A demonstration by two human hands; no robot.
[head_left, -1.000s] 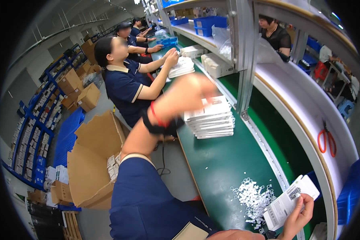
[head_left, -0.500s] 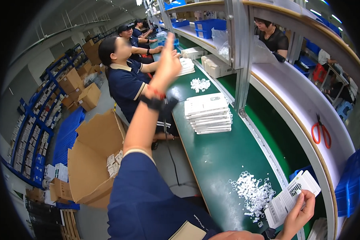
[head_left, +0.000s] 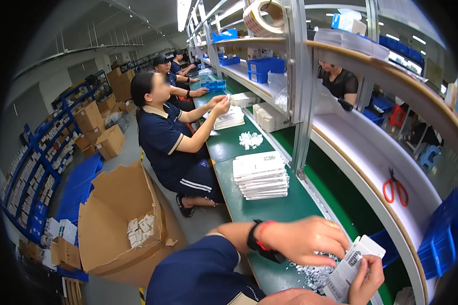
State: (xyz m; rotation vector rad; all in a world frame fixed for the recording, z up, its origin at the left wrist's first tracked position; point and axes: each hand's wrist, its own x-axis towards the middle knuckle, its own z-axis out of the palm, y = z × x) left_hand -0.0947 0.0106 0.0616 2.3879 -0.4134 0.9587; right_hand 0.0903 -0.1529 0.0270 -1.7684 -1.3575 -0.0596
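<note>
Now right hand (head_left: 368, 279) grips a flat white printed pack (head_left: 346, 273)! At its ten o'clock, left hand (head_left: 310, 240) hovers, fingers parted.

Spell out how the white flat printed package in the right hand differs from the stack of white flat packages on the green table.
The white flat printed package is held at a slant in the right hand; the stack of white flat packages rests level on the green table. The held package is thin, while the stack rises several layers high. Both are white, with dark print facing up.
</note>
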